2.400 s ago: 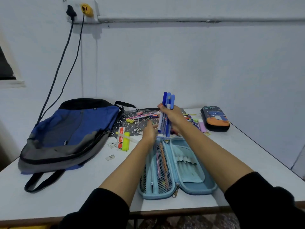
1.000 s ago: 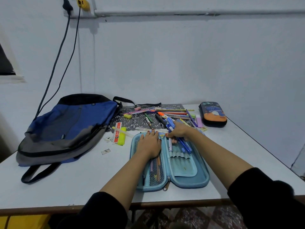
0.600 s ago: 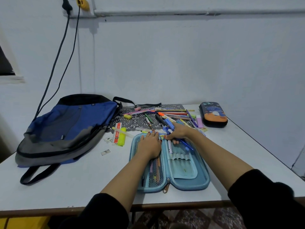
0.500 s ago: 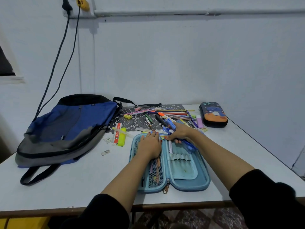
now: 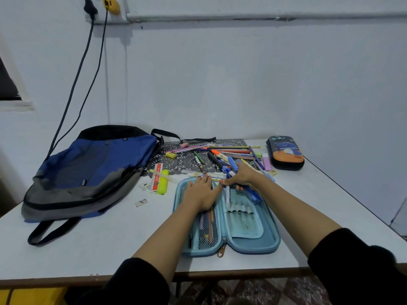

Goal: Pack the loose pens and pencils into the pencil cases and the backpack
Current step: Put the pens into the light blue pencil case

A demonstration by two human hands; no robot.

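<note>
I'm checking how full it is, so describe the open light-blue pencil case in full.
The light-blue pencil case lies unzipped, spread flat on the white table near the front edge. Its left half has a mesh pocket with pencils inside; the left hand rests flat on it. The right half has a row of elastic loops; the right hand grips blue pens over its top end.

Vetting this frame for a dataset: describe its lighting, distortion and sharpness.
Head view: dim, cool, even light, no glare on the table; soft shadow on the wall beside the yellow plug; wide-angle lens slightly bows the wall conduit; the right hand gripping blue pens looks slightly smeared; the loose pens beyond are small and soft.
</note>
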